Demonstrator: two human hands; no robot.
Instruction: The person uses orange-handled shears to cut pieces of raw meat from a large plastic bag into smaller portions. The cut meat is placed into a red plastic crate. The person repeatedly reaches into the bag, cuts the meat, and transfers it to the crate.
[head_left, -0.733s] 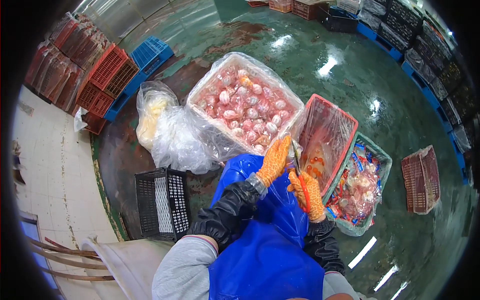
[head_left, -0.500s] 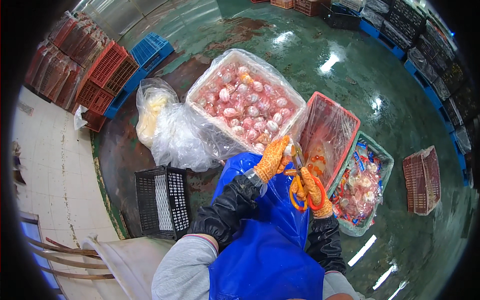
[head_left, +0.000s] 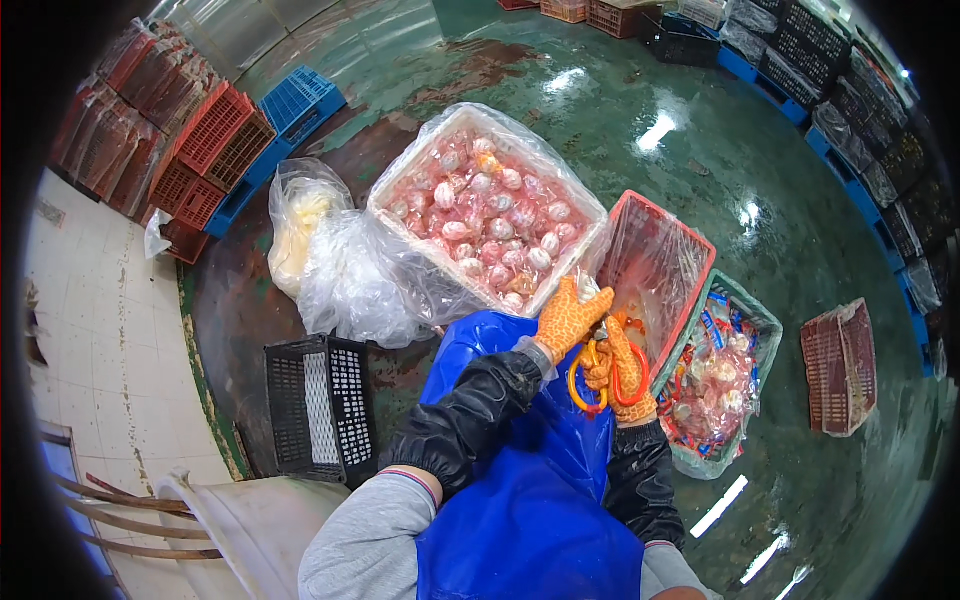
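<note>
gripping scissors (head_left: pixel 572 385) in the right hand (head_left: pixel 624 362), by the near corner of the red crate (head_left: pixel 686 312)! impossible to tell the grip of the left hand (head_left: pixel 570 318). seemingly snipping, calling for fingertips well clear.

The left hand (head_left: pixel 570 322) and right hand (head_left: pixel 630 378) are gloved in orange, webbed with a paler tone; the scissors (head_left: pixel 572 388) have one amber loop, one red-orange. Apron (head_left: pixel 530 530) plain blue, sleeves (head_left: pixel 465 400) black, shirt (head_left: pixel 362 540) grey. The tub (head_left: pixel 583 278) is white, its balls (head_left: pixel 502 228) pink and white. Red crate (head_left: pixel 697 247), orange bits (head_left: pixel 632 322); green crate (head_left: pixel 768 338), red-and-blue wrappers (head_left: pixel 714 332). Floor (head_left: pixel 610 130) green, patched brown; near its left edge, a black crate (head_left: pixel 286 400).
</note>
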